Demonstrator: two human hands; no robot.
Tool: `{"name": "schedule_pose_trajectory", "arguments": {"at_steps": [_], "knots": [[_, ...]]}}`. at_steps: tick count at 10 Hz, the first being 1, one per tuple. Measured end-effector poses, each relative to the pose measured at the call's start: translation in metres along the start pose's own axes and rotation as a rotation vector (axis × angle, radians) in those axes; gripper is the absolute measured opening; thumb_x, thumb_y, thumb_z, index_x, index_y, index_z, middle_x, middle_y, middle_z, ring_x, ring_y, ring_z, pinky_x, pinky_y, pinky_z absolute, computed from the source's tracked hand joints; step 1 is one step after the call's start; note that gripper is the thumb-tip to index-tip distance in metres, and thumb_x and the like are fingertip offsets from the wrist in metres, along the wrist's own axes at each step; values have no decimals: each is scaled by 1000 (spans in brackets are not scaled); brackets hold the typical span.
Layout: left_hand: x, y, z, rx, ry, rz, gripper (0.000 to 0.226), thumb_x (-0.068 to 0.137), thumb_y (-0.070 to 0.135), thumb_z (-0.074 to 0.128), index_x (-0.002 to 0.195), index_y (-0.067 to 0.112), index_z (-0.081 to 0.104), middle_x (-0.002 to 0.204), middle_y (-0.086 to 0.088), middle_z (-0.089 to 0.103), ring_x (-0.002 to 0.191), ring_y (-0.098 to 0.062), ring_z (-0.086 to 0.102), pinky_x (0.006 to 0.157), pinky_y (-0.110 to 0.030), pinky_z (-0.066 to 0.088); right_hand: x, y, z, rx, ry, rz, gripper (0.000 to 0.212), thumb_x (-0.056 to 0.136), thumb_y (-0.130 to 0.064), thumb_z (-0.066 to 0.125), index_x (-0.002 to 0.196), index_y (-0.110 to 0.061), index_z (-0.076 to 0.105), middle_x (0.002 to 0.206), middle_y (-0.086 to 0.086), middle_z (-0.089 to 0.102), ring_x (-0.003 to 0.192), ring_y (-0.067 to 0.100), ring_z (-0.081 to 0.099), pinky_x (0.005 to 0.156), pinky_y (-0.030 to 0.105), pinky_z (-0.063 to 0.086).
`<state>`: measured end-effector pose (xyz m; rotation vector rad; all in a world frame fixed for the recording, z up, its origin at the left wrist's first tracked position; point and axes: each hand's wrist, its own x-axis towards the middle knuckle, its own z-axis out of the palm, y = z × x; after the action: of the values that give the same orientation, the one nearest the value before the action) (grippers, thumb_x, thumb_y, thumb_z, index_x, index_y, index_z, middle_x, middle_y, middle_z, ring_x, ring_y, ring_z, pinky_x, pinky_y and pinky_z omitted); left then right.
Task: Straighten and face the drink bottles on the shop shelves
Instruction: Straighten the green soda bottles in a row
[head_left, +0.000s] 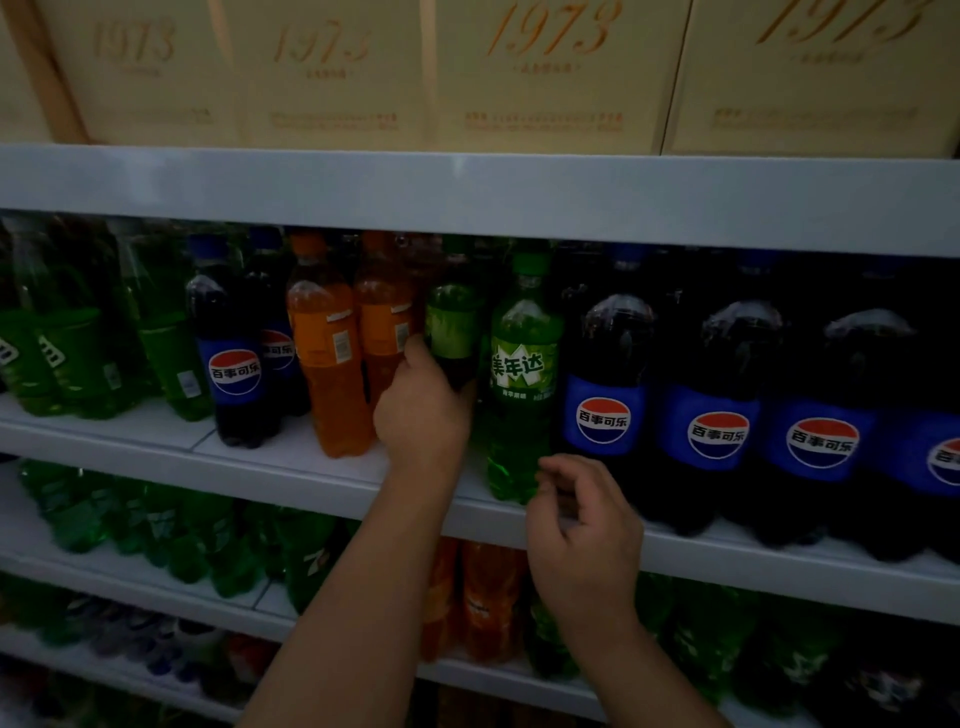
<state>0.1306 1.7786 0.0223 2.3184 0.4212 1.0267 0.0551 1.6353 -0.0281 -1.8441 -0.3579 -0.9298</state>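
The left hand (423, 410) grips a green-labelled bottle (453, 332), right hand (584, 535) below.

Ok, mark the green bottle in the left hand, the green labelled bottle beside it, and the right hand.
Dark green plastic bottle (453, 325): head view, body above the left hand (422, 415).
Bright green labelled plastic bottle (523, 371): head view, front label.
Right hand (584, 540): head view, back of hand.

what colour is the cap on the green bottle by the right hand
Green cap, matching its bottle; head view.
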Motion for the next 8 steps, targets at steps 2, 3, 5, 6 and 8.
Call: {"name": "schedule_pose_trajectory", "arguments": {"at_steps": [2,3,5,6,8], "knots": [[3,-35,-26,-387,-294,79,68,73,35,79,132,35,44,109,26,57,97,7,53,79,-19,42,4,2,-6,15,-50,-12,19,82,-12,56,97,-18,66,94,-17,59,90,-1,58,75,15,48],[15,-50,-43,-569,-605,97,63,79,23,75,130,45,45,116,30,58,109,11,53,95,-25,46,5,2,-7,19,-67,-7,19,82,-12,55,97,-16,67,93,-16,59,89,-2,58,75,13,47],[13,-58,-47,-756,-841,79,73,74,32,78,128,57,38,129,27,53,122,1,50,98,-26,45,6,3,-8,9,-97,-12,17,82,-11,56,94,-15,67,92,-15,60,89,-3,57,74,8,43],[1,-52,-34,-656,-624,12,94,44,62,84,126,53,39,117,30,53,109,8,51,87,-20,45,4,2,-9,5,-93,-7,17,82,-11,56,94,-15,67,92,-14,60,89,-3,57,74,8,44],[2,-61,-21,-784,-647,-42,74,54,55,82,120,44,51,116,20,64,111,-3,59,88,-28,53,2,-2,-8,-14,-93,-4,18,82,-12,56,95,-15,67,92,-13,61,90,-3,57,75,9,44]]}}
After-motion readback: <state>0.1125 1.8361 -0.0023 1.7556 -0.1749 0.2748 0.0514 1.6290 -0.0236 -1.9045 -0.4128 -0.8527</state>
